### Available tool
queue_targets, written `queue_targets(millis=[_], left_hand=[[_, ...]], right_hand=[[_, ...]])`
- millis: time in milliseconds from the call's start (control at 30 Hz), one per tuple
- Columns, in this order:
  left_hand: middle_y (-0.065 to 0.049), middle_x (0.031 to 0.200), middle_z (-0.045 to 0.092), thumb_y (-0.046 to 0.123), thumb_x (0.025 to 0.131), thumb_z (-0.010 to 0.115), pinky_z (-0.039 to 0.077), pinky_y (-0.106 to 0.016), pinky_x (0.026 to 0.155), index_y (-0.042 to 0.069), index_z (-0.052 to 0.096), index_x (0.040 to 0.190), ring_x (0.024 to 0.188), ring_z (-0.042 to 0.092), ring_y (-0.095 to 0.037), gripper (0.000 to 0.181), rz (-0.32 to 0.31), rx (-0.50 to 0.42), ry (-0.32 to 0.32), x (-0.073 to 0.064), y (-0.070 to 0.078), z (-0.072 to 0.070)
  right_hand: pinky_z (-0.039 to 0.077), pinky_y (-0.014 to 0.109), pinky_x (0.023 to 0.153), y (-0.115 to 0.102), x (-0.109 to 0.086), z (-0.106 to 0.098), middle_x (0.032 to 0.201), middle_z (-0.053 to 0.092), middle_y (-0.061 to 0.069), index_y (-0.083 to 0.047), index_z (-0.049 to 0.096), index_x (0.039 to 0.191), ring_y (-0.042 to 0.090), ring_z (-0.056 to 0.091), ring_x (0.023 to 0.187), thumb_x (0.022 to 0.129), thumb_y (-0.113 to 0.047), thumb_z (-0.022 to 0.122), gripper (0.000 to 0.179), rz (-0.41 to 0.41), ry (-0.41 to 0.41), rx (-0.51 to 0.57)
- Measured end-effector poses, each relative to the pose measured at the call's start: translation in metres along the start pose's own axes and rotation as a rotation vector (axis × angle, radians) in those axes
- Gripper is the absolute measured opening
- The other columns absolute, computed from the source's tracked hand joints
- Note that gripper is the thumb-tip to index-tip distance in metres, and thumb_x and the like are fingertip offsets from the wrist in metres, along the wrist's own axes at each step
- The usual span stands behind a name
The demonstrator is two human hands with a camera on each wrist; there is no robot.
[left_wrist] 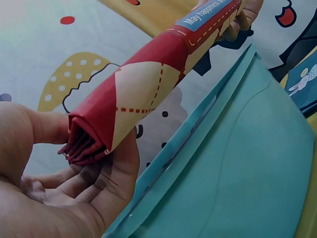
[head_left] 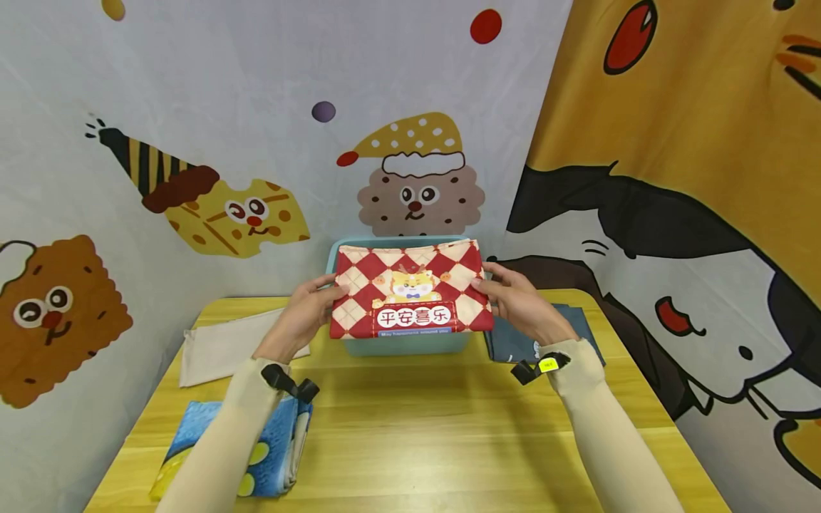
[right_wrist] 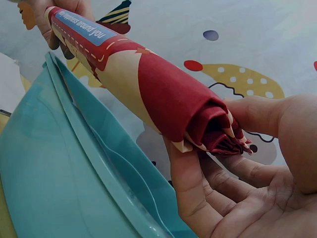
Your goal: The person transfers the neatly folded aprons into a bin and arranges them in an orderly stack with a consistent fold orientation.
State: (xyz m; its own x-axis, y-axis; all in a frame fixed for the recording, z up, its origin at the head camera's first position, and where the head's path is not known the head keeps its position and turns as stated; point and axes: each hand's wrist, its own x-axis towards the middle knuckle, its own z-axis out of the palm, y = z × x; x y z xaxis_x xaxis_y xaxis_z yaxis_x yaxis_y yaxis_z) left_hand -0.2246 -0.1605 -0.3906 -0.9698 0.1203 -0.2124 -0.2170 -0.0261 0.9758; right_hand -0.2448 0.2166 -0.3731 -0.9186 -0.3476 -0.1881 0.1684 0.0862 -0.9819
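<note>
Pinching its left end, the left hand (head_left: 301,313) holds a folded red-and-cream cloth (head_left: 412,288) above the teal bin (head_left: 407,346) on the table's (head_left: 410,434) far side, the right hand (head_left: 526,306) gripping the right end, seemingly to keep the folds together.

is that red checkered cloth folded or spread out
Folded: both wrist views show several layers stacked at the ends of the cloth.

Cream sleeves (head_left: 221,442), black wrist straps (head_left: 277,376) — yellow label (head_left: 549,365) on the right

Past a gap, the bin (head_left: 407,346) stands below the folded cloth (head_left: 412,288).
</note>
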Motion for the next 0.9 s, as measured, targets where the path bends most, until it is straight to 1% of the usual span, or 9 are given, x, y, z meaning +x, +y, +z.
queue_targets(millis=[167,300,367,467,633,700,800,900], left_hand=[[-0.014,0.132,0.061,0.024,0.103,0.060,0.060,-0.026,0.078,0.005,0.029,0.161,0.095,0.071,-0.011,0.068,0.001,0.023,-0.004,0.008,0.004,-0.004],[-0.010,0.126,0.062,0.024,0.104,0.059,0.060,-0.026,0.077,0.005,0.031,0.160,0.092,0.071,-0.010,0.066,-0.004,0.040,0.000,0.016,0.008,-0.008],[-0.010,0.126,0.061,0.024,0.104,0.059,0.061,-0.026,0.077,0.005,0.032,0.159,0.091,0.071,-0.010,0.064,-0.007,0.046,0.002,0.020,0.010,-0.009],[-0.012,0.129,0.060,0.025,0.104,0.060,0.061,-0.027,0.077,0.006,0.032,0.159,0.092,0.071,-0.011,0.064,-0.015,0.066,0.008,0.026,0.013,-0.010],[-0.018,0.141,0.056,0.027,0.104,0.061,0.061,-0.029,0.079,0.007,0.035,0.159,0.102,0.068,-0.017,0.064,-0.025,0.120,0.018,0.036,0.018,-0.011],[-0.019,0.145,0.054,0.029,0.103,0.061,0.062,-0.030,0.080,0.007,0.036,0.158,0.108,0.066,-0.020,0.064,-0.025,0.148,0.021,0.039,0.020,-0.012],[-0.019,0.146,0.053,0.031,0.103,0.062,0.061,-0.031,0.082,0.007,0.038,0.158,0.115,0.064,-0.025,0.064,-0.023,0.191,0.023,0.043,0.024,-0.013],[-0.018,0.144,0.055,0.031,0.103,0.062,0.061,-0.031,0.082,0.007,0.041,0.156,0.116,0.063,-0.027,0.062,-0.025,0.226,0.034,0.047,0.026,-0.015]], right_hand=[[0.063,0.032,0.084,-0.004,0.012,-0.001,0.141,0.053,0.016,-0.015,0.030,0.161,0.017,0.072,0.103,0.104,-0.028,0.063,0.067,0.027,0.017,-0.015],[0.062,0.035,0.089,-0.008,0.020,-0.002,0.145,0.052,0.015,-0.016,0.028,0.162,0.019,0.070,0.111,0.103,-0.030,0.064,0.071,0.051,0.018,-0.025],[0.062,0.036,0.091,-0.010,0.024,-0.002,0.147,0.052,0.014,-0.017,0.026,0.163,0.020,0.068,0.115,0.103,-0.031,0.063,0.072,0.057,0.013,-0.037],[0.061,0.036,0.093,-0.014,0.030,-0.003,0.148,0.052,0.013,-0.016,0.026,0.163,0.022,0.066,0.119,0.104,-0.032,0.062,0.071,0.059,0.004,-0.063],[0.061,0.036,0.094,-0.019,0.039,-0.005,0.147,0.052,0.012,-0.015,0.029,0.161,0.025,0.064,0.124,0.104,-0.034,0.061,0.068,0.067,-0.007,-0.101],[0.060,0.035,0.095,-0.020,0.043,-0.006,0.148,0.051,0.013,-0.014,0.029,0.161,0.027,0.062,0.126,0.104,-0.034,0.061,0.068,0.064,-0.013,-0.120],[0.060,0.034,0.094,-0.022,0.049,-0.007,0.150,0.050,0.014,-0.012,0.028,0.161,0.029,0.060,0.128,0.104,-0.033,0.060,0.068,0.054,-0.019,-0.150],[0.060,0.032,0.091,-0.023,0.054,-0.007,0.149,0.051,0.014,-0.011,0.027,0.161,0.029,0.059,0.128,0.105,-0.032,0.060,0.069,0.052,-0.016,-0.174]])
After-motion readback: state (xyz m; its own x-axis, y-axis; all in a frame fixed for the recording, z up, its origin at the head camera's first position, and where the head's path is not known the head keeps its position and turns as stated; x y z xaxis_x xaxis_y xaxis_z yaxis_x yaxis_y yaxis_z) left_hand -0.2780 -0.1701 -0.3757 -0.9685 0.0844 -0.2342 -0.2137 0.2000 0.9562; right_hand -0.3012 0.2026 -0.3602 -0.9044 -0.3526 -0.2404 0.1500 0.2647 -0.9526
